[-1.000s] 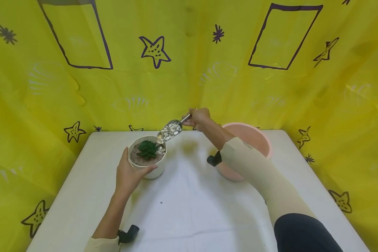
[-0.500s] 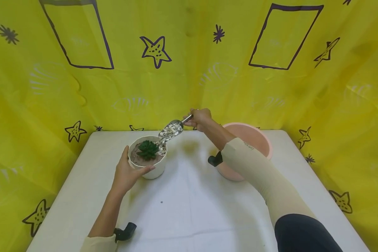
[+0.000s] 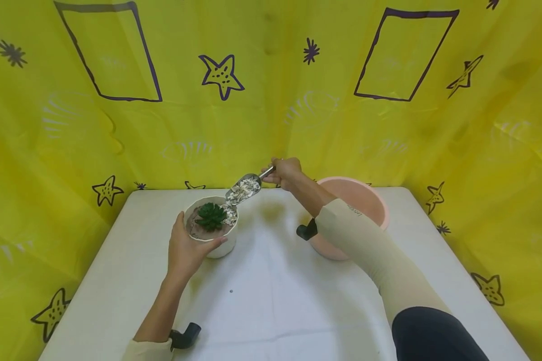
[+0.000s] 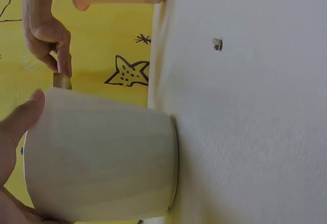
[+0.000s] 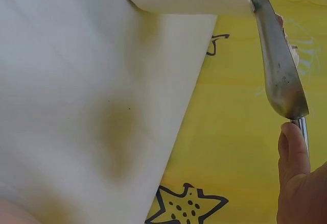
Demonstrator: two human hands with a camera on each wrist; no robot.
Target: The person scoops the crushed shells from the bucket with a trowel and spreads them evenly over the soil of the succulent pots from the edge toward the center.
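Note:
A white flowerpot point(image 3: 221, 250) stands on the white table at left of centre, holding a green succulent point(image 3: 211, 216) in greyish-brown soil. My left hand point(image 3: 187, 253) grips the pot at its near left side, its thumb along the front rim. In my right hand point(image 3: 286, 171) is the handle of a metal scoop point(image 5: 278, 66), tilted down to the left. Pale stone chips point(image 3: 245, 190) fill the scoop, whose lip lies at the pot's right rim. More chips cover the soil right of the plant. The left wrist view shows the pot's smooth outer wall point(image 4: 102, 152).
A pink bucket point(image 3: 361, 195) stands on the right of the table, partly behind the right forearm; its contents are hidden. One small stone point(image 4: 217, 44) lies on the white tablecloth in front of the pot. A yellow curtain point(image 3: 271, 120) with drawn stars hangs behind the table.
Chips have slid from the scoop into the pot, and the patch right of the succulent has grown. Both hands keep nearly the same place.

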